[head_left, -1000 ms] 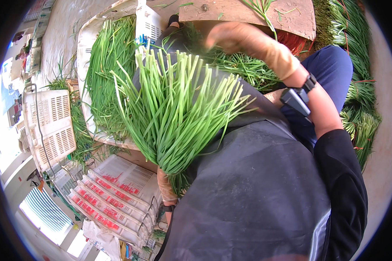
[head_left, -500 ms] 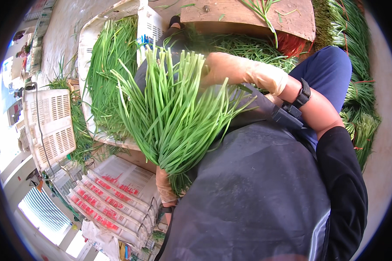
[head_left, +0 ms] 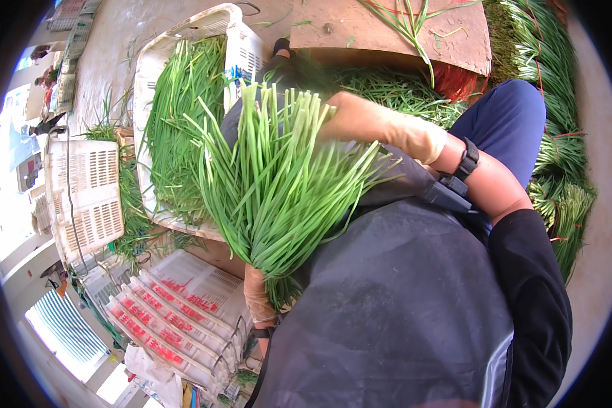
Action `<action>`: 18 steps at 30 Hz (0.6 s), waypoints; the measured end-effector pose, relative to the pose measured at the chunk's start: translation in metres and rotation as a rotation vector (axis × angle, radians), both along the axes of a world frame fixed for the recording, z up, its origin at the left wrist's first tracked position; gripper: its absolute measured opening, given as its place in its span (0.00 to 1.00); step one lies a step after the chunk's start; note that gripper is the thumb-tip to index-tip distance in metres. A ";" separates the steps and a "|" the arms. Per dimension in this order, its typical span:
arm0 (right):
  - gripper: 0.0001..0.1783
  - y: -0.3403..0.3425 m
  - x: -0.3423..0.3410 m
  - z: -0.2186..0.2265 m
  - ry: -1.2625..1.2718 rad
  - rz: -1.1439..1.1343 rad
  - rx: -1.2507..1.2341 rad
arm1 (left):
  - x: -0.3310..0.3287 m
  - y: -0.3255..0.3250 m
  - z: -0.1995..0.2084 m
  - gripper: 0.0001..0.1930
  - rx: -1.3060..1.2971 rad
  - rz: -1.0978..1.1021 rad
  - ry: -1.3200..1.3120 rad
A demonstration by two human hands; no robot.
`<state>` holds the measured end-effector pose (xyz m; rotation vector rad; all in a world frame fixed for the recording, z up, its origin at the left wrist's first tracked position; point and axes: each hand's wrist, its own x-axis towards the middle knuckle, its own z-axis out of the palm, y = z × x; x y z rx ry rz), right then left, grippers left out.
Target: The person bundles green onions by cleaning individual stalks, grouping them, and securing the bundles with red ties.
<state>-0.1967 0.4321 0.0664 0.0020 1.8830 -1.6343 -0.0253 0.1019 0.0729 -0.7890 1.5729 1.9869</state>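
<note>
A large bunch of garlic chives point(head_left: 272, 190) fans out in front of me, pale cut ends up and green leaves gathered below. My gloved left hand point(head_left: 257, 296) is closed round the gathered leaf end; the leaves cover most of its fingers. At the upper right of the bunch is my gloved right hand point(head_left: 352, 121), against the pale stems. Its fingers are blurred and partly behind the stems, so their grip does not show. Some stems beside this hand are smeared by motion.
A white plastic crate point(head_left: 243, 51) full of loose chives stands at the left. Stacked white crates point(head_left: 177, 319) lie lower left. A wooden board point(head_left: 387, 34) with a few stalks is ahead, red ties point(head_left: 450, 81) beneath it. Tied bundles point(head_left: 557, 163) line the right.
The bunch and my right hand sit slightly lower in view, and the crates have shifted right as the view moved. The stems by my right hand have shifted; my left hand keeps its hold.
</note>
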 end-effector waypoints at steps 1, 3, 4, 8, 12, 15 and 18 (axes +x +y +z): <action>0.14 0.009 -0.004 -0.009 0.036 -0.027 -0.001 | -0.002 -0.003 0.001 0.36 -0.013 -0.046 0.008; 0.12 0.039 -0.010 -0.002 0.213 -0.209 -0.276 | -0.004 -0.010 0.001 0.36 -0.031 -0.088 0.048; 0.15 0.063 -0.015 -0.012 0.284 -0.375 -0.466 | -0.005 -0.012 -0.001 0.36 -0.028 -0.102 0.066; 0.13 0.141 -0.007 0.002 0.247 0.055 -0.339 | -0.009 -0.018 -0.001 0.36 -0.049 -0.135 0.124; 0.18 0.072 0.011 -0.013 1.088 -0.008 0.705 | -0.011 -0.024 -0.003 0.36 -0.086 -0.158 0.151; 0.20 0.013 0.005 0.023 0.951 0.159 0.438 | -0.010 -0.031 -0.001 0.36 -0.093 -0.159 0.159; 0.34 -0.024 0.002 -0.007 0.896 0.421 0.928 | -0.018 -0.026 0.002 0.36 -0.091 -0.195 0.166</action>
